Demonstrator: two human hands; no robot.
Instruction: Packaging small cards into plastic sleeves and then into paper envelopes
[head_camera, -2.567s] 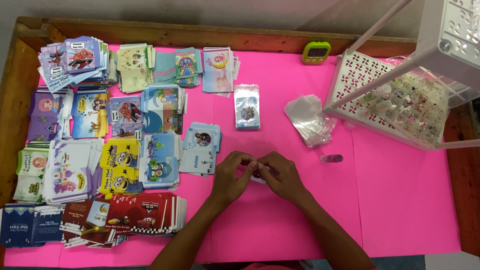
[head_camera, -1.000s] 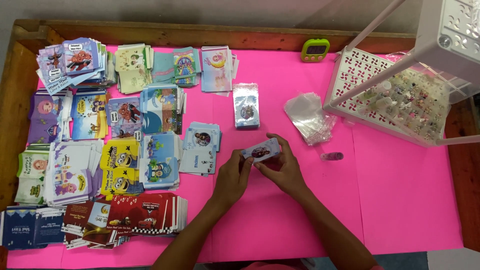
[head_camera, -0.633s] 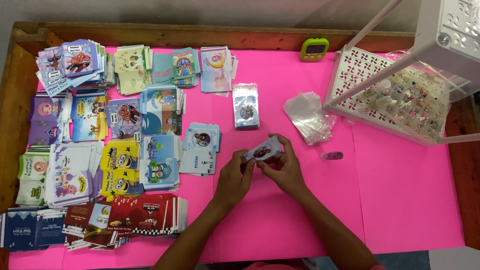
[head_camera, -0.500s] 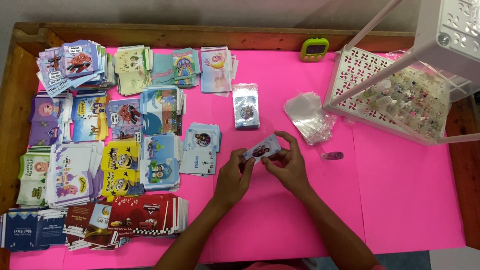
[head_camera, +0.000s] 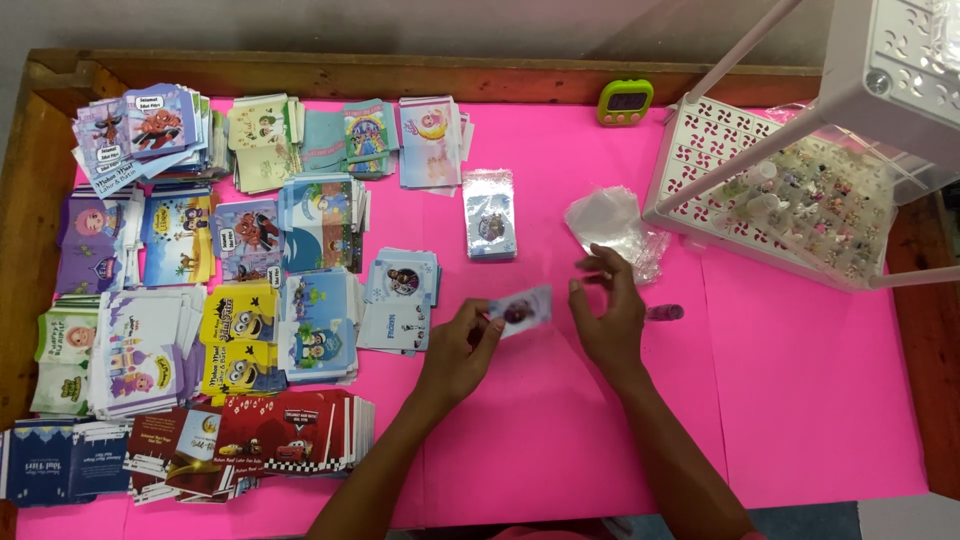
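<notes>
Head view | left hand (head_camera: 462, 350) pinches small pale-blue sleeved card (head_camera: 520, 310) — right hand (head_camera: 608, 318) spread, empty

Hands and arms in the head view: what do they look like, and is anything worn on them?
Both the left hand and the right hand are bare, without gloves, and no rings, watch or bracelet can be seen. The forearms are uncovered as far as the bottom edge of the picture, with no sleeve showing.
</notes>
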